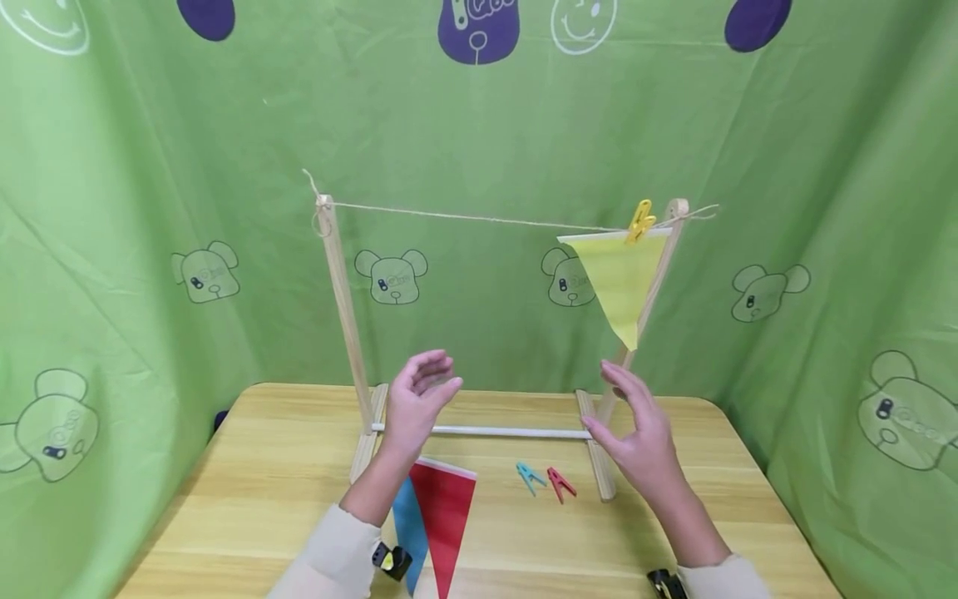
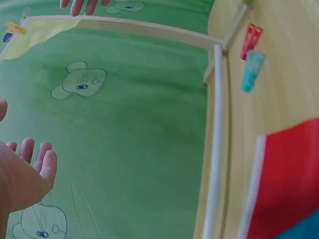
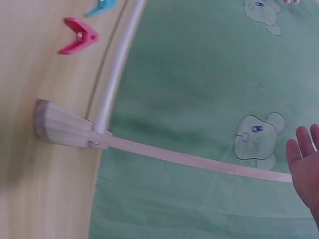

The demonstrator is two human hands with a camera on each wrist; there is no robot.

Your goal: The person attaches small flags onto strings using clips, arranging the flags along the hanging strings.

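A yellow triangular pennant (image 1: 619, 274) hangs from a string (image 1: 464, 218), held by a yellow clothespin (image 1: 640, 221) near the right post. My left hand (image 1: 422, 403) is raised in front of the wooden frame with fingers loosely bent and nothing in it. Below the yellow pennant, my right hand (image 1: 642, 424) is lifted, thumb and fingers apart, holding nothing. A red pennant (image 1: 445, 516) lies on the table partly over a blue pennant (image 1: 408, 520), near my left forearm. Between the hands, a light blue clothespin (image 1: 530, 477) and a red clothespin (image 1: 560, 484) lie side by side.
The frame has a left post (image 1: 344, 308), a right post (image 1: 662, 274) and a white crossbar (image 1: 509, 432) low between its feet. It stands toward the back of the wooden table (image 1: 247, 482). A green printed curtain (image 1: 464, 125) encloses the back and sides.
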